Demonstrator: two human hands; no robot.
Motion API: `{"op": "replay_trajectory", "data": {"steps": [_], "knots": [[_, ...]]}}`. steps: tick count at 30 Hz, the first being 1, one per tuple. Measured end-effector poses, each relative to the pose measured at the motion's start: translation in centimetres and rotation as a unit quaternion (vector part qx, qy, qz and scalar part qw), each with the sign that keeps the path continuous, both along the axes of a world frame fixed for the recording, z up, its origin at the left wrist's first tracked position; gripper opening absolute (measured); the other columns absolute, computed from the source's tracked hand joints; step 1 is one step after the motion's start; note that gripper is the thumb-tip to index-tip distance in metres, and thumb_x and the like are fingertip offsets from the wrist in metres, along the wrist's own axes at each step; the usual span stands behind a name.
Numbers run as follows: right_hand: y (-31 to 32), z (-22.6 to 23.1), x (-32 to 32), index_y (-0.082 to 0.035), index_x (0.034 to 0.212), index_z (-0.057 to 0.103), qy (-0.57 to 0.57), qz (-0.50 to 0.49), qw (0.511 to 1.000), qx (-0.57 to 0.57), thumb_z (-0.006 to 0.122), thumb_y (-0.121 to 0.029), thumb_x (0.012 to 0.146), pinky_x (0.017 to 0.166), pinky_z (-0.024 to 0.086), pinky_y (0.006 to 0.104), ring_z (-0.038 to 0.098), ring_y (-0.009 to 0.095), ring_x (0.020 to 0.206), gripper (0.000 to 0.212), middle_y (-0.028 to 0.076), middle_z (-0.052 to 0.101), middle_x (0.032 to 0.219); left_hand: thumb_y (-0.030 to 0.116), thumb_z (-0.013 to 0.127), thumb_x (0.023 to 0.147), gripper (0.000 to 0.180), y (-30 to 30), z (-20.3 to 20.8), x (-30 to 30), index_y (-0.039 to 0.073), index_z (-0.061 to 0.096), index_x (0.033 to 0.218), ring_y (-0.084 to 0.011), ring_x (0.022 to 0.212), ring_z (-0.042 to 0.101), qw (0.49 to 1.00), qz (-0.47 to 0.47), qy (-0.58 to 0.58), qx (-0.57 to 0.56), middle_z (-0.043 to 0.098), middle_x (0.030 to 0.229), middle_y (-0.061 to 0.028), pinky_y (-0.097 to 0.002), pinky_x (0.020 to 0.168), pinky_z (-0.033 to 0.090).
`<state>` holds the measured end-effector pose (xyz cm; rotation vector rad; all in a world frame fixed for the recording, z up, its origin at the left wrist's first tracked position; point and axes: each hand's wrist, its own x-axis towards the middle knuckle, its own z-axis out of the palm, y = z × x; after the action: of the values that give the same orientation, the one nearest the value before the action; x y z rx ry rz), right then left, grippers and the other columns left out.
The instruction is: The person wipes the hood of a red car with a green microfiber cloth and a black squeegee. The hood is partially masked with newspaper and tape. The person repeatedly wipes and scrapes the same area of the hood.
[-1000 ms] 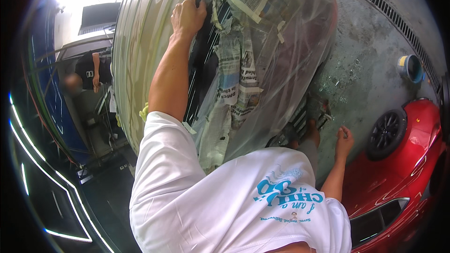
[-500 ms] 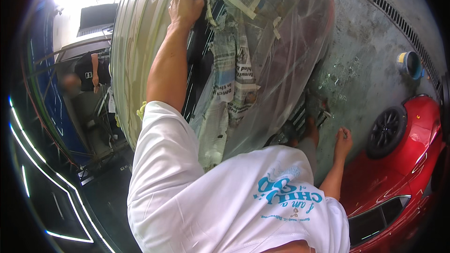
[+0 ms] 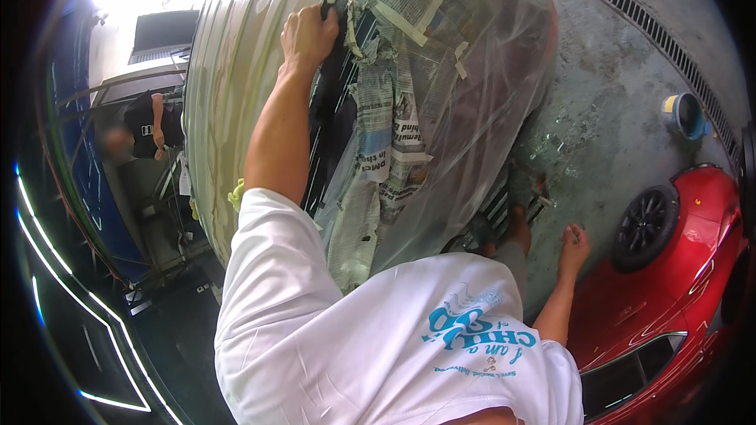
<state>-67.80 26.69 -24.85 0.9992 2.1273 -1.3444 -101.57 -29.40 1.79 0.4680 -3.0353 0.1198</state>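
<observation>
My left hand (image 3: 309, 36) reaches forward to the far edge of a cream, ribbed vehicle roof (image 3: 236, 71). Its fingers are closed round a small black block (image 3: 327, 8), pressed against the roof by the dark side strip; its exact kind is partly hidden by the hand. Wet, milky streaks run along the roof's ribs. Beside the strip, newspaper sheets (image 3: 374, 122) and clear plastic film (image 3: 472, 110) cover the vehicle's side, fixed with masking tape (image 3: 398, 22). My right hand (image 3: 575, 245) hangs low at my right side, away from the vehicle, fingers loosely curled with nothing visible in them.
A red car (image 3: 646, 299) with a black wheel (image 3: 646, 224) stands close on my right. Near a floor drain grate (image 3: 630, 12) sits a blue bucket (image 3: 683, 116). Beyond the roof, at left, is another person in dark clothes (image 3: 146, 126). The concrete floor (image 3: 575, 110) looks wet.
My left hand has come slightly back toward me along the roof edge, still gripping the black block. My right hand has dropped a little lower. The whole view has shifted slightly.
</observation>
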Motion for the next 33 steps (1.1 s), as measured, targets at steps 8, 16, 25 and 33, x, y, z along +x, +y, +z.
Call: {"op": "replay_trajectory", "data": {"steps": [8, 16, 25, 33], "knots": [[0.8, -1.6, 1.7, 0.002, 0.125, 0.07, 0.029, -0.007, 0.999, 0.011, 0.066, -0.026, 0.1, 0.076, 0.051, 0.0317, 0.065, 0.014, 0.082, 0.037, 0.008, 0.072, 0.101, 0.041, 0.061, 0.092, 0.043, -0.2, 0.8, -0.2, 0.003, 0.077, 0.102, -0.0472, 0.101, 0.07, 0.999, 0.003, -0.035, 0.0, 0.073, 0.101, -0.0283, -0.0558, 0.09, 0.054], [0.2, -1.1, 1.0, 0.002, 0.124, 0.07, 0.022, -0.026, 0.999, -0.025, 0.068, -0.023, 0.099, 0.081, 0.051, 0.0323, 0.066, 0.015, 0.089, 0.035, 0.008, 0.071, 0.105, 0.04, 0.063, 0.091, 0.041, -1.1, 0.2, -1.8, 0.002, 0.077, 0.101, -0.0475, 0.103, 0.069, 0.998, 0.014, -0.03, 0.054, 0.072, 0.105, -0.0288, -0.0558, 0.09, 0.054], [-1.0, -1.4, -0.7, 0.0, 0.125, 0.07, 0.053, -0.004, 0.998, -0.02, 0.067, -0.024, 0.101, 0.076, 0.049, 0.0296, 0.065, 0.012, 0.085, 0.034, 0.005, 0.071, 0.102, 0.041, 0.065, 0.091, 0.041, -0.2, 0.4, -1.3, 0.003, 0.077, 0.099, -0.0481, 0.096, 0.07, 1.0, -0.022, 0.0, -0.002, 0.074, 0.096, -0.0269, -0.0553, 0.088, 0.054], [-0.7, -0.8, 0.1, 0.001, 0.123, 0.07, 0.022, -0.014, 1.0, -0.01, 0.067, -0.026, 0.1, 0.077, 0.05, 0.0291, 0.065, 0.012, 0.086, 0.035, 0.005, 0.071, 0.101, 0.046, 0.063, 0.093, 0.048, -0.4, -0.2, -1.4, 0.0, 0.077, 0.1, -0.0481, 0.096, 0.07, 1.0, 0.013, 0.008, 0.01, 0.073, 0.095, -0.0287, -0.0544, 0.087, 0.054]]}}
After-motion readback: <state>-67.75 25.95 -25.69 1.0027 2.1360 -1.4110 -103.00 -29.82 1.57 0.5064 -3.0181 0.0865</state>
